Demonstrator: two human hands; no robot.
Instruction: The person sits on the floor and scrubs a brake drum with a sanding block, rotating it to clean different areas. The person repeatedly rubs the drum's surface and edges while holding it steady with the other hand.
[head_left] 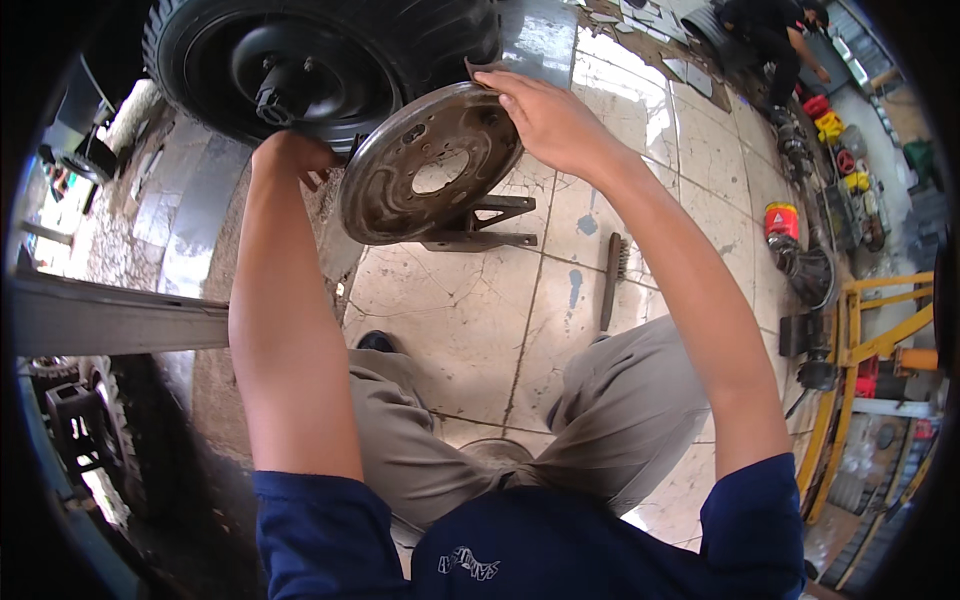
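Observation:
A round, worn metal brake backing plate (385,205) with a large centre hole leans at a tilt on a dark metal stand (490,225). At the plate's upper right rim, my right hand (545,115) presses a thin brown sheet that looks like sandpaper (482,70), its fingers lying along the edge. My left hand (292,158) is curled at the plate's left rim, partly in shadow; some of its fingers are hidden. Just beyond it stands a large black tyre on a dark wheel (290,75). A wire brush (612,280) lies on the tiles to the right.
A metal beam (120,315) juts in from the left. On the right are a yellow frame (890,335), a red and yellow can (781,222) and assorted machine parts (808,275). Another person (775,40) bends down at the far right. Cracked tiles (450,330) cover the floor.

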